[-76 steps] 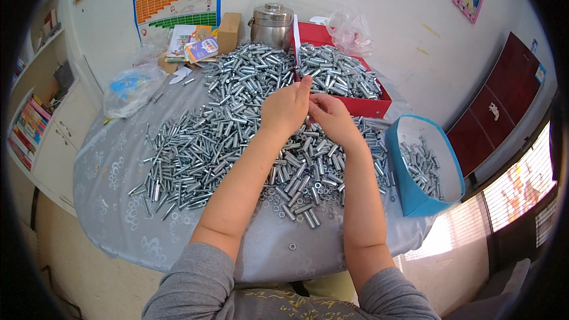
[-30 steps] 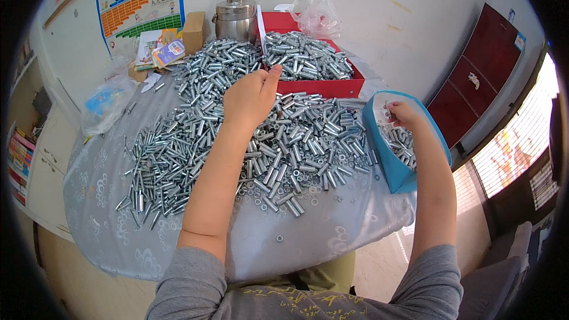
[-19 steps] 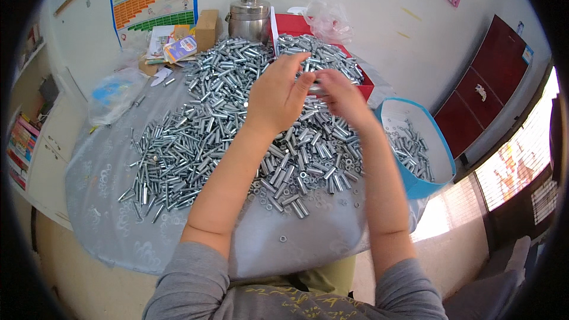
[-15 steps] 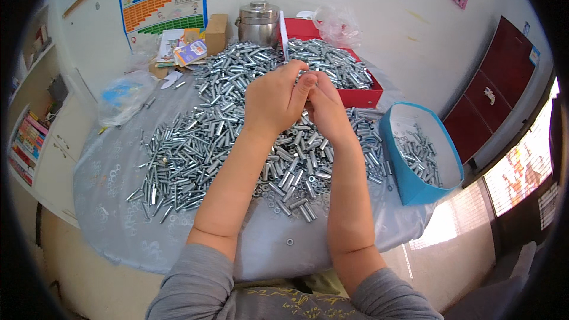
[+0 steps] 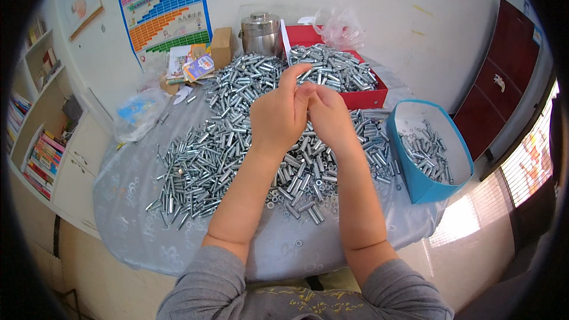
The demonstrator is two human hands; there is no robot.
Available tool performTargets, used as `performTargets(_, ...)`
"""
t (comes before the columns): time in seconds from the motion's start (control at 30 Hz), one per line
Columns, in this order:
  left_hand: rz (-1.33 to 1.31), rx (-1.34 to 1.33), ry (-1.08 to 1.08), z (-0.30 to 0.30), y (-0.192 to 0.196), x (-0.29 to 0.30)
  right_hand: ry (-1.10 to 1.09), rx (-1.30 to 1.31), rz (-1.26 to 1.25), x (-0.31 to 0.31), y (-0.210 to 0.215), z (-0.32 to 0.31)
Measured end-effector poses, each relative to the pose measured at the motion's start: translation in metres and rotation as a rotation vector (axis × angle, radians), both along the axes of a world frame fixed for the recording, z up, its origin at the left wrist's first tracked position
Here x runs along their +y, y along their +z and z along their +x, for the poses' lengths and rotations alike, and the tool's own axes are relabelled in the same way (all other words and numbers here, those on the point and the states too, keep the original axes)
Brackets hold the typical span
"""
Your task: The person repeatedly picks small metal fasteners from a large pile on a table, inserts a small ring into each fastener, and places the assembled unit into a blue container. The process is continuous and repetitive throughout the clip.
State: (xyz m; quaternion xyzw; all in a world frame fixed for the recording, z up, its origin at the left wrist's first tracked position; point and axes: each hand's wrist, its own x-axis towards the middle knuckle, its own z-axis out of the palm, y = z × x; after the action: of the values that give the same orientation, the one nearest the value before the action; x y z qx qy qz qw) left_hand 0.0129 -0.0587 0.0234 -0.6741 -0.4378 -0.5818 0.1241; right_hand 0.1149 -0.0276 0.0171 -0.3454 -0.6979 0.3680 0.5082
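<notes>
Since a second ago, when it was down in the teal bin, your right hand [image 5: 327, 112] has come back to meet your left hand [image 5: 277, 109] over the pile of metal pieces [image 5: 195, 169]. Your left index finger stretches out past the thumb, slightly bent, while the left thumb lies against the right hand's fingers. Those right fingers are curled in, close to the left thumb, and their tips are mostly covered, so I can't tell whether you are gripping a piece between your two hands. Under your wrists, the pile itself is a spread of bright, silvery tubes and thin rods, with small rings scattered along its front edge. One loose nut [image 5: 299, 243] lies by itself in front of the pile, on the silver-grey tablecloth [image 5: 139, 240]. To the right of the pile stands the teal bin [image 5: 435, 192], with more metal pieces lying in it. Behind the pile, toward its right, you have the red box [image 5: 366, 99], heaped with the same kind of pieces, and a clear plastic bag [image 5: 342, 29] sits at that box's back. Directly behind the pile is the steel pot [image 5: 261, 34]; behind it and toward its left are a cardboard box [image 5: 221, 48] and some booklets [image 5: 198, 68]. Left of the pile's far part rests a plastic bag with blue contents [image 5: 141, 114]. Well beyond the pile, a coloured chart [image 5: 166, 12] hangs on the wall.
</notes>
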Motion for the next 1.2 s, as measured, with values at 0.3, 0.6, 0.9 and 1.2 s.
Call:
performTargets(0.3, -0.316, 0.070, 0.066, 0.011, 0.035, -0.020, -0.169, 0.131, 0.203, -0.021, 0.015, -0.001)
performTargets(0.6, -0.056, 0.053, 0.000, 0.000, 0.018, -0.023, 0.091, 0.230, 0.095, -0.023, 0.014, -0.004)
performTargets(0.9, -0.230, 0.059, -0.038, -0.027, 0.014, -0.011, 0.267, 0.135, -0.254, -0.011, 0.009, -0.002)
performTargets(1.2, -0.267, -0.060, -0.132, -0.033, 0.007, 0.002, 0.309, 0.333, -0.277, -0.007, 0.006, -0.006)
